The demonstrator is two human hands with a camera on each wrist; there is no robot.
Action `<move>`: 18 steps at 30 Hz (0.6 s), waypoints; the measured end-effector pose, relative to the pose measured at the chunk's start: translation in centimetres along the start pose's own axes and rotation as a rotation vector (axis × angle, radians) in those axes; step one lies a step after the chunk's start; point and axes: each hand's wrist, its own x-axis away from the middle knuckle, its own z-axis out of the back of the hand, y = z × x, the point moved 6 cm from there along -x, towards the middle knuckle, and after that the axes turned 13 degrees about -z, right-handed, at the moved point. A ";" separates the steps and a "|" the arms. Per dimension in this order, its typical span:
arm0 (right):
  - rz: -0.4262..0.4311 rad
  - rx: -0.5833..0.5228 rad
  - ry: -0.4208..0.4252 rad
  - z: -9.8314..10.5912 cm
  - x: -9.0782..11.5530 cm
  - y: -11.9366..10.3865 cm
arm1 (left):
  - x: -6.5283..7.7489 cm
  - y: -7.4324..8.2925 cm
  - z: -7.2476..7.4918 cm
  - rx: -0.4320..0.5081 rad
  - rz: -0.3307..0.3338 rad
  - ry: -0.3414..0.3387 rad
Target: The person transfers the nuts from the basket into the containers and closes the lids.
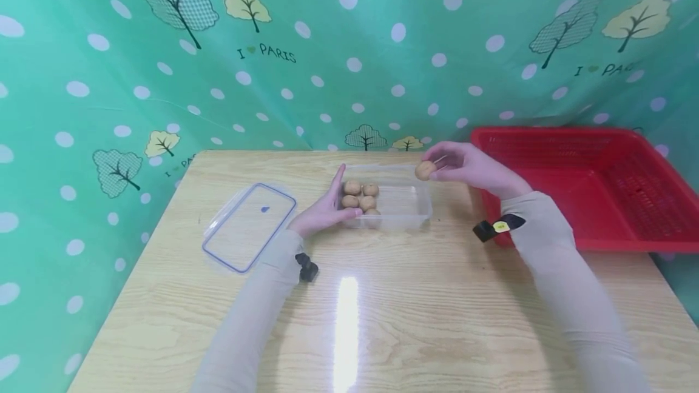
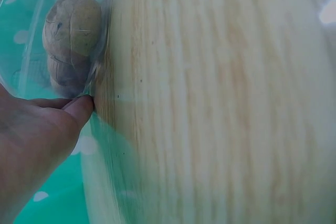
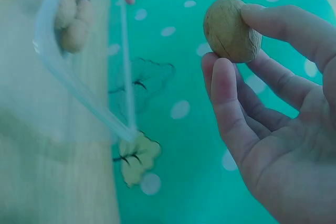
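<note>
A clear plastic container (image 1: pixel 404 200) stands near the back of the table, with several walnuts (image 1: pixel 352 187) gathered at its left end. My left hand (image 1: pixel 321 213) grips that end, thumb along the front wall and fingers toward the back. In the left wrist view, the thumb (image 2: pixel 81 107) presses at the container's lower corner beside the walnuts. Over the container's right back corner, my right hand (image 1: pixel 471 170) pinches a single walnut (image 3: pixel 227 31) between thumb and fingertips. The right wrist view shows its wrinkled brown shell, raised above the rim.
On the left lies a clear lid (image 1: pixel 249 228) with a blue seal. A large red plastic basket (image 1: pixel 551 133) stands at the right, close by the right forearm. Behind the wooden table (image 1: pixel 426 308) hangs a green dotted cloth (image 1: pixel 377 35).
</note>
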 end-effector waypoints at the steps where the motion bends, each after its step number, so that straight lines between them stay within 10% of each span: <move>1: 0.009 -0.001 -0.014 -0.4 -0.1 0.0 | 0.0 0.0 0.0 -0.004 0.000 -0.001; 18: 0.143 0.017 -0.152 -7.0 -2.2 -0.7 | -0.1 0.0 0.1 -0.004 -0.009 -0.012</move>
